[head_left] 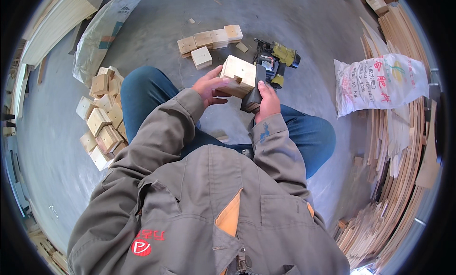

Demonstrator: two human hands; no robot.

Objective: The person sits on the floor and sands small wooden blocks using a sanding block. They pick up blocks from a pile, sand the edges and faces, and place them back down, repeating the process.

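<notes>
Wood, pale and squared, makes up the block point(241, 68) I have between both grips, raised above the floor point(316, 42). My left grip point(208, 88) curls around its left side, thumb along the near face and other fingers reaching lower; what they do underneath I cannot see. My right grip point(269, 102) is closed on a dark piece point(258, 83) set against the block's right side; whether the two meet along that whole side I cannot tell. To do this well, I would firm up the left first, so the block does not twist when the right bears on it. I would lay the dark piece flat to the wood rather than tipped onto an edge, and have my left thumb clear of that meeting side. Light, even pressure seems best. Just beyond lies the nail gun point(284, 55) on the floor; I would steer my knuckles well clear of it.
</notes>
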